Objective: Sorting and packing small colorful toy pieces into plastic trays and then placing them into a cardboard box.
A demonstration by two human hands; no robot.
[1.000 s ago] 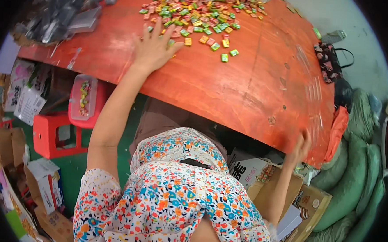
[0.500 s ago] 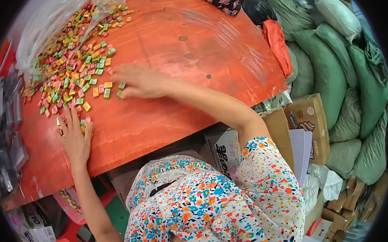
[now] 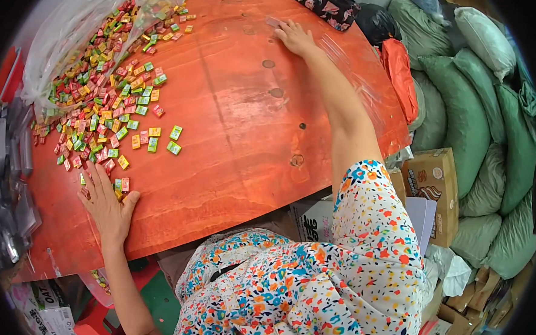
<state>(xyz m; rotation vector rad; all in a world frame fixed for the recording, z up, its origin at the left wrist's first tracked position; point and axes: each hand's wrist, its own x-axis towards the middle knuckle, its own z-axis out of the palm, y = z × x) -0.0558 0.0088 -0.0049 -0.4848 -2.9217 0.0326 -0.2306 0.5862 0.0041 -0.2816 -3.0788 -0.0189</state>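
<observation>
Small box-shaped packets [image 3: 110, 120] in red, yellow and green lie heaped at the left of the red table [image 3: 232, 147], many spilling from a clear plastic bag [image 3: 62, 47]. My left hand [image 3: 109, 211] rests at the heap's near edge, fingers spread, with a few packets [image 3: 122, 184] beside and partly under it. Toward the far side my right hand [image 3: 296, 40] reaches out, fingers extended and apart, its fingertips at a small clear plastic piece [image 3: 274, 22]. Two green packets [image 3: 175, 139] lie apart from the heap.
Clear plastic strips [image 3: 346, 65] lie right of my right hand. A dark floral pouch [image 3: 326, 7] sits at the far edge. Stacked clear plastic cases [image 3: 7, 178] line the left edge. Green sacks [image 3: 458, 117] and a brown carton [image 3: 430, 188] stand to the right.
My right hand has moved from beside the packets to the far side of the table, leaving two green packets lying apart. My left hand stays nearly in place.
</observation>
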